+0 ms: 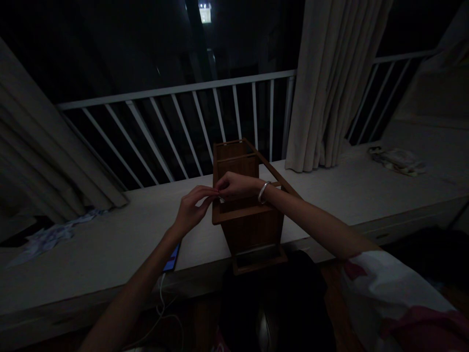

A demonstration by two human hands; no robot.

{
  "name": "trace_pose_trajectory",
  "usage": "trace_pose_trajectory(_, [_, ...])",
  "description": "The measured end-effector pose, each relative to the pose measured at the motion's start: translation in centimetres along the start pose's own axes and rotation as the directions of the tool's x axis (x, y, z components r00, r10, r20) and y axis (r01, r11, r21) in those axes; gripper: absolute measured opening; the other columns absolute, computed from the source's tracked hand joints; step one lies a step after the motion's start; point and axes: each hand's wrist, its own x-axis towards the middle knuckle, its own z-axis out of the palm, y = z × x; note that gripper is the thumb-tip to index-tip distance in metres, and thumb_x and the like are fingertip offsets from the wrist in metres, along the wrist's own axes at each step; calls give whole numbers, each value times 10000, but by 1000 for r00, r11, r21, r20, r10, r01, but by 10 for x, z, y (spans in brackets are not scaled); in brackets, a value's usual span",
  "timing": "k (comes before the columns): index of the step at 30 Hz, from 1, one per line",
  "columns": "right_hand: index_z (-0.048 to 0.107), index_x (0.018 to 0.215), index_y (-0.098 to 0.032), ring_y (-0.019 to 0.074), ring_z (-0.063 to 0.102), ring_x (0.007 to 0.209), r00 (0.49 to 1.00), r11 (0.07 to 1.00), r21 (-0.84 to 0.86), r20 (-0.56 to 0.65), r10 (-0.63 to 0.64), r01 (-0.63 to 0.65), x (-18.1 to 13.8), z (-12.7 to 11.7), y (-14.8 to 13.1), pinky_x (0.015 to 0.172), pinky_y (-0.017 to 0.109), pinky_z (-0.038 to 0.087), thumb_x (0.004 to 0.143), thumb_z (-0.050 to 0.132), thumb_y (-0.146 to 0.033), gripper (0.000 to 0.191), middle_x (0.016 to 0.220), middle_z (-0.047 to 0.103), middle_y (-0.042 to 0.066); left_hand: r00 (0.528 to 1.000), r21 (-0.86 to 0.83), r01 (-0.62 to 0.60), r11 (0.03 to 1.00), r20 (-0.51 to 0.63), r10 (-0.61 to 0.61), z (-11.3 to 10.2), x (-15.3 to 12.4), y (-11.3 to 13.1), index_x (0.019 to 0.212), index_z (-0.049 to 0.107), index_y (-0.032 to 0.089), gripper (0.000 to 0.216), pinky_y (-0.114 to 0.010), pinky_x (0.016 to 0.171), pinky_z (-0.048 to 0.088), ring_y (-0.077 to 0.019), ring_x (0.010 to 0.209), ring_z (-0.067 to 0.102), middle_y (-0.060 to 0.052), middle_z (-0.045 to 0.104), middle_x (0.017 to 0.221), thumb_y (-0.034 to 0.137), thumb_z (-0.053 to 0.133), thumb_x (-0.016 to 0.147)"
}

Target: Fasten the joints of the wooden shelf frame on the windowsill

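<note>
A brown wooden frame [252,213] with panels and open slots, like a small rack or stool, stands on the pale ledge in front of me. My left hand [193,206] is at its left side, thumb and fingers pinched together. My right hand [238,186] reaches over the frame from the right, its fingertips closed and meeting those of the left. A tiny whitish bit [222,199] shows just below the meeting fingertips, too small and dark to name. A silver bangle [263,192] circles my right wrist.
A phone [171,259] with a white cable [161,293] lies at the ledge's front edge, partly behind my left forearm. White railings [198,110] and curtains [322,88] stand behind. Crumpled cloths lie at left [54,238] and right [397,160]. The room is dim.
</note>
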Motion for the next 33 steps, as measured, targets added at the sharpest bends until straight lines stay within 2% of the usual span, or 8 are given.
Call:
trace_pose_trajectory(5, [627, 870, -55, 47, 448, 487, 996, 997, -52, -76, 45, -49, 2, -5, 2, 473, 166, 351, 710, 529, -256, 275, 560, 536, -21, 999, -9, 45, 999, -11, -45, 3, 0, -2, 843, 627, 195, 130, -294, 724, 450, -146, 777, 568, -45, 620, 811, 243, 532, 768])
trace_pose_trajectory(13, [633, 878, -66, 49, 465, 511, 965, 997, -34, -252, 65, -76, 5, -6, 7, 469, 159, 359, 709, 509, -219, 260, 657, 602, 17, 980, -64, 181, 981, -77, -185, 13, 0, -4, 800, 654, 190, 148, -276, 688, 445, -134, 700, 561, -24, 617, 737, 286, 555, 746])
trace_pose_trajectory(20, [629, 836, -60, 60, 484, 493, 874, 990, -19, -473, 114, -140, 8, -9, 8, 455, 163, 361, 706, 521, -218, 232, 585, 580, 16, 904, -241, 402, 883, -46, -424, 14, 6, -5, 801, 667, 154, 274, -276, 654, 471, -155, 693, 596, -50, 667, 774, 393, 600, 684])
trace_pose_trajectory(26, [623, 865, -77, 66, 504, 522, 852, 990, -16, -510, 115, -143, 9, -11, 13, 476, 163, 366, 714, 508, -210, 232, 598, 582, 10, 840, -403, 509, 760, 43, -540, 10, 8, -6, 791, 665, 137, 324, -290, 658, 482, -168, 696, 610, -66, 675, 783, 407, 664, 613])
trace_pose_trajectory(33, [626, 855, -81, 92, 535, 694, 845, 996, -88, -534, -21, -31, 13, -12, 17, 649, 209, 415, 722, 525, -260, 245, 788, 623, 46, 840, -415, 522, 745, 97, -534, 7, 6, -7, 849, 663, 145, 327, -311, 718, 469, -176, 766, 603, -75, 671, 853, 398, 645, 643])
